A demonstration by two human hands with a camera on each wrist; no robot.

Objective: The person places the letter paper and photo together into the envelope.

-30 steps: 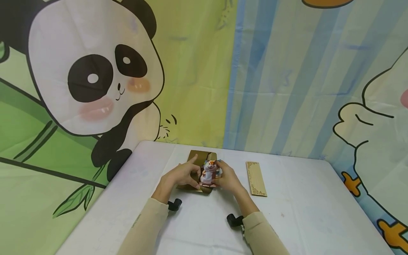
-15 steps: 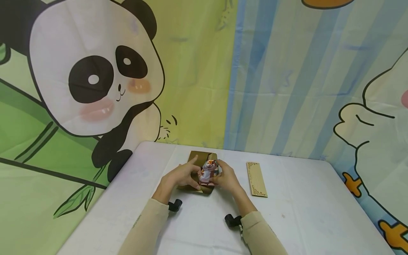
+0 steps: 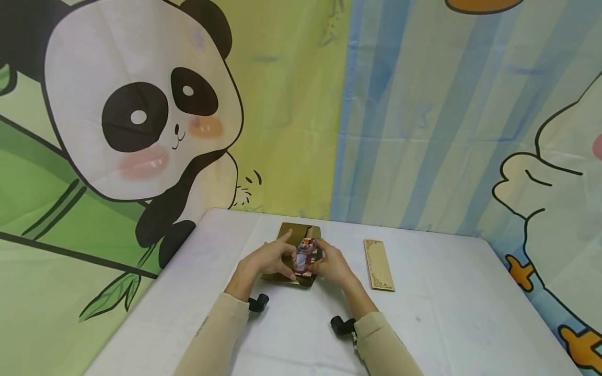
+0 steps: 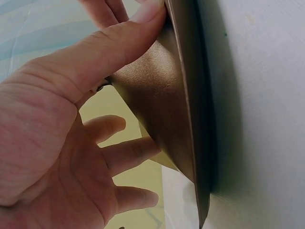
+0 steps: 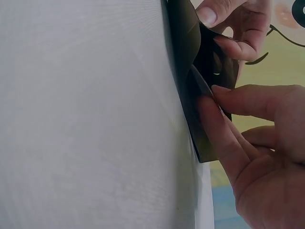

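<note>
A gold-brown envelope (image 3: 289,231) lies on the table with its mouth spread apart. My left hand (image 3: 267,259) pinches its edge between thumb and index finger; in the left wrist view the thumb presses near the top of the bent brown paper (image 4: 157,83) while the other fingers stay spread. From the right, my right hand (image 3: 333,265) pinches a card (image 3: 304,257) printed with a cartoon animal. In the right wrist view, the card (image 5: 202,84) is seen nearly edge-on at the opening, between thumb and fingers. How far it sits inside the envelope is hidden.
A long pale wooden-looking strip (image 3: 378,265) with ornamented ends lies to the right of the hands. The table (image 3: 451,313) wears a white cloth. Behind it hangs a printed curtain (image 3: 291,115) with a panda (image 3: 141,172).
My right hand has shifted slightly left, carrying the card further over the envelope's opening. The card has turned so its printed face looks narrower. My left hand keeps its place.
</note>
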